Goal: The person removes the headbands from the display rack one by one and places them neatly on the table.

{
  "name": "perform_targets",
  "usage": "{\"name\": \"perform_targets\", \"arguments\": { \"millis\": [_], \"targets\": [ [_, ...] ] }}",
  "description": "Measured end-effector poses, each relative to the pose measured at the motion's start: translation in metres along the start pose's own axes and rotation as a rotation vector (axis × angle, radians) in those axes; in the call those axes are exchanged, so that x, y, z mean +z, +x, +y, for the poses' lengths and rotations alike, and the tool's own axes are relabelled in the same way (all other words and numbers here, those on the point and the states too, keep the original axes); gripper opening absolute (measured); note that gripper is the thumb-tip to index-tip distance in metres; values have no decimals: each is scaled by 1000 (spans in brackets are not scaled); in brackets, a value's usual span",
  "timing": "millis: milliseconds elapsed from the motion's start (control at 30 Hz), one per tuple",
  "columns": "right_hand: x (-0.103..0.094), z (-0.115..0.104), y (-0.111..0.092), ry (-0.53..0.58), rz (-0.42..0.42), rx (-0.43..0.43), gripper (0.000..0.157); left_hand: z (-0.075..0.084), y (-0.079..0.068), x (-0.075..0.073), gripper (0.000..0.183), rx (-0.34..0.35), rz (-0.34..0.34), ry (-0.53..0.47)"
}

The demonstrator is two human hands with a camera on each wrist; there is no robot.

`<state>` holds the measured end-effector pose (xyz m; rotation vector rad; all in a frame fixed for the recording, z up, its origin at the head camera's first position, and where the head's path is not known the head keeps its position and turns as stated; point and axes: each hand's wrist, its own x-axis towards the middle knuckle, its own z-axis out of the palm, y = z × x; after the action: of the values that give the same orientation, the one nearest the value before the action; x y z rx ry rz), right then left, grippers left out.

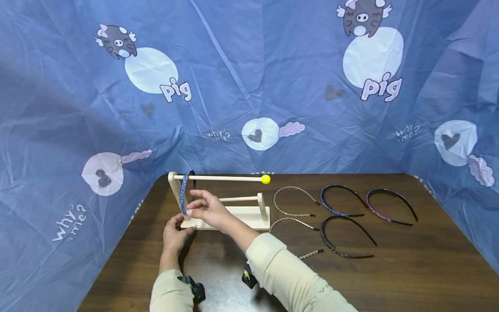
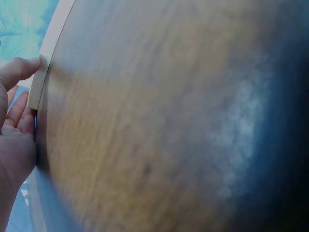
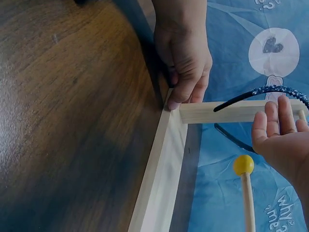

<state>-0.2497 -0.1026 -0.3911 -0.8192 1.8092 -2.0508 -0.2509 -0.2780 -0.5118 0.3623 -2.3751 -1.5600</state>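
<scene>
A pale wooden headband stand (image 1: 249,221) stands on the table, its upper rod tipped with a yellow ball (image 1: 266,179). Over that rod, close to the left post, hangs a glittery blue headband (image 1: 182,193). My left hand (image 1: 174,237) grips the left end of the stand's base; the left wrist view shows its thumb on the base edge (image 2: 42,72) and its fingers behind. My right hand (image 1: 212,212) is at the headband's lower part with fingers extended. In the right wrist view, those fingers look fairly straight beside the blue headband (image 3: 277,89).
Right of the stand, several headbands lie on the brown table (image 1: 409,268): braided beige ones (image 1: 290,187), a blue one (image 1: 339,186), a black one (image 1: 331,248) and a purple one (image 1: 376,213). A blue printed cloth (image 1: 241,86) hangs behind the table.
</scene>
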Motion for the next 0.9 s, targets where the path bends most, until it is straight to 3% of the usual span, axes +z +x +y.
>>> {"name": "perform_targets", "arguments": {
  "millis": [267, 667, 900],
  "targets": [
    [-2, 22, 17, 8, 0, 32, 62, 0, 0, -1, 56, 5, 16, -14],
    [2, 24, 19, 13, 0, 51, 54, 1, -1, 0, 56, 5, 9, -23],
    [1, 6, 12, -103, 110, -72, 31, -1, 0, 0, 56, 3, -4, -24]
  ]
}}
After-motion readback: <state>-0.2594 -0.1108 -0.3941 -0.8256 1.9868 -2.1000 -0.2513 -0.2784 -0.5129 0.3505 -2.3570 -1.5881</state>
